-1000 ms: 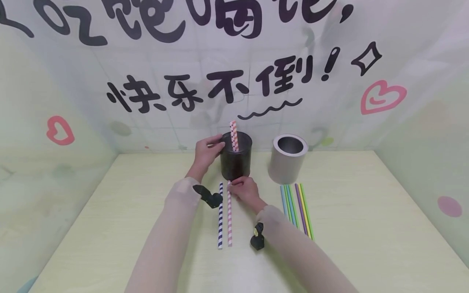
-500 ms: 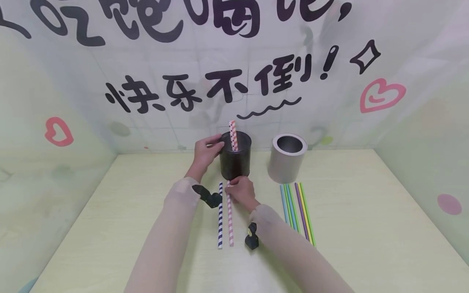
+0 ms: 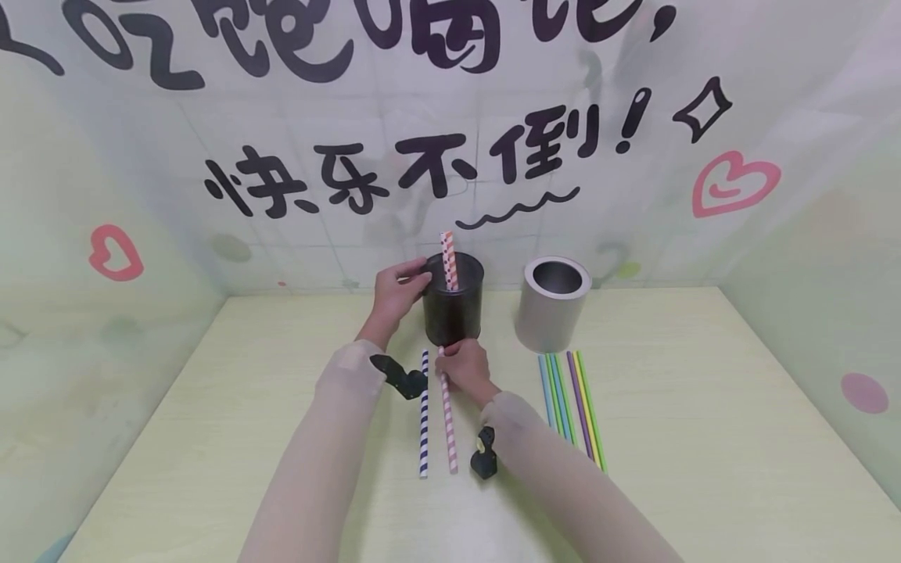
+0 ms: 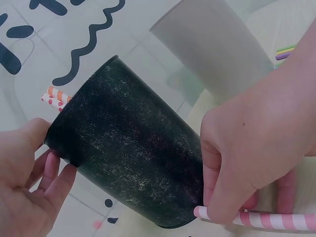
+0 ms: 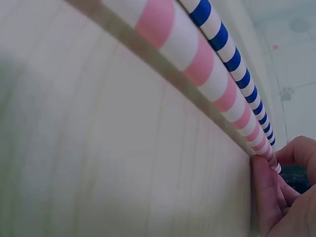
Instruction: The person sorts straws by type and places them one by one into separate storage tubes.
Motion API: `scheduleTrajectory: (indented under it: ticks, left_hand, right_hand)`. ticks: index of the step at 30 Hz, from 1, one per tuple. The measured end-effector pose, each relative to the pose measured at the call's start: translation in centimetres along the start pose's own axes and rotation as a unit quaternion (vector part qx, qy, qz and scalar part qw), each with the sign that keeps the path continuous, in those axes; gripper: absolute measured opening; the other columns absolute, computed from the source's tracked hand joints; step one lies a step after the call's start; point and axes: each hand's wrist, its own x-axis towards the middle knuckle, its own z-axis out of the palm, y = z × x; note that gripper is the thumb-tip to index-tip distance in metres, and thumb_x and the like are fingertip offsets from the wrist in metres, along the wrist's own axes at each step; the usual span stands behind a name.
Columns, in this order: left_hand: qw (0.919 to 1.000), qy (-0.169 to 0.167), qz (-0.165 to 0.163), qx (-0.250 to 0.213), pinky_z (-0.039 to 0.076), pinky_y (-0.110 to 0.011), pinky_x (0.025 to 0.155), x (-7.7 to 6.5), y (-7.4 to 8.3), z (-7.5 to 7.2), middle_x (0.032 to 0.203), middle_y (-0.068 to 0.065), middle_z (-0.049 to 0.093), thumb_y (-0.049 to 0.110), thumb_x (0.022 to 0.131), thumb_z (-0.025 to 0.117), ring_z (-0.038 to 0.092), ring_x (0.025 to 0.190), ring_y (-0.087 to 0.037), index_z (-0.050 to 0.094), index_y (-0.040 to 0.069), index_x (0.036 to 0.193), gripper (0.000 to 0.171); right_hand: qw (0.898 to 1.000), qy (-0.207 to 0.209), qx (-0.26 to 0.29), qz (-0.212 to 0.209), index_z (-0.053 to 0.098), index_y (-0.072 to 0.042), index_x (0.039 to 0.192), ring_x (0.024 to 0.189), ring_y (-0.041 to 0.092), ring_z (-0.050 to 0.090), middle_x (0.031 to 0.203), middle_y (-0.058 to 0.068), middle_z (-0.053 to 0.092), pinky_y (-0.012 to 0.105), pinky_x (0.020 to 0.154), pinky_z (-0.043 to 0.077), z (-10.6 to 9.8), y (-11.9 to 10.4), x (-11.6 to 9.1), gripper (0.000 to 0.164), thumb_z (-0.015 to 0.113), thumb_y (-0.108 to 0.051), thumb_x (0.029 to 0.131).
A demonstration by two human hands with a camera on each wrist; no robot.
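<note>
Your left hand (image 3: 397,293) reaches forward, forearm slanting inward, thumb and fingers gripping the rim and near side wall of the black cylindrical cup (image 3: 453,319); the left wrist view shows the fingers bent, tips against the wall. Cup's upright, just right of those fingers. Two thin patterned straws, orange-striped and red-dotted (image 3: 449,262), lean inside it, their tops sticking up right of your left fingertips.

Your right hand (image 3: 468,366) comes in lower, forearm slanting left, back of the hand up, thumb and fingers pinched narrow on the pink-and-white striped straw (image 3: 449,426) near its far end. That tip pokes out just past your fingers by the cup's base; the rest runs back toward you. Can't tell if it's lifted.

Navy-and-white striped straw (image 3: 424,430) lies just left of your right fingers, roughly alongside. Well right of them: an upright light-grey cylindrical cup (image 3: 551,317) and slim plain-coloured straws (image 3: 561,397), partly under your right sleeve (image 3: 570,477).
</note>
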Motion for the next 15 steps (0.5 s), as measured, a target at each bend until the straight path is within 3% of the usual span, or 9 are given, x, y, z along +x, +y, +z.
scheduleTrajectory:
  ticks: [8,15]
  left_hand:
    - [1.0,-0.002,0.003,0.005,0.052,-0.027,0.082,-0.02,0.08,0.15,0.114,-0.017,0.055,0.008,0.087,0.061,0.057,0.101,-0.024,0.058,0.004,0.122,0.036]
    - [1.0,0.005,0.001,0.003,0.052,-0.028,0.083,-0.09,0.2,0.19,0.113,-0.017,0.055,0.007,0.086,0.061,0.057,0.1,-0.024,0.058,0.004,0.122,0.036]
  right_hand:
    - [0.997,-0.002,0.063,0.047,0.067,0.001,0.087,0.053,0.018,0.055,0.074,0.01,0.061,0.028,0.043,0.053,0.02,0.42,0.73,0.012,0.067,-0.007,0.078]
    - [0.992,-0.009,0.093,0.079,0.067,-0.002,0.093,0.064,0.018,0.058,0.082,0.01,0.06,0.024,0.047,0.052,-0.28,0.12,0.95,0.015,0.065,-0.01,0.08]
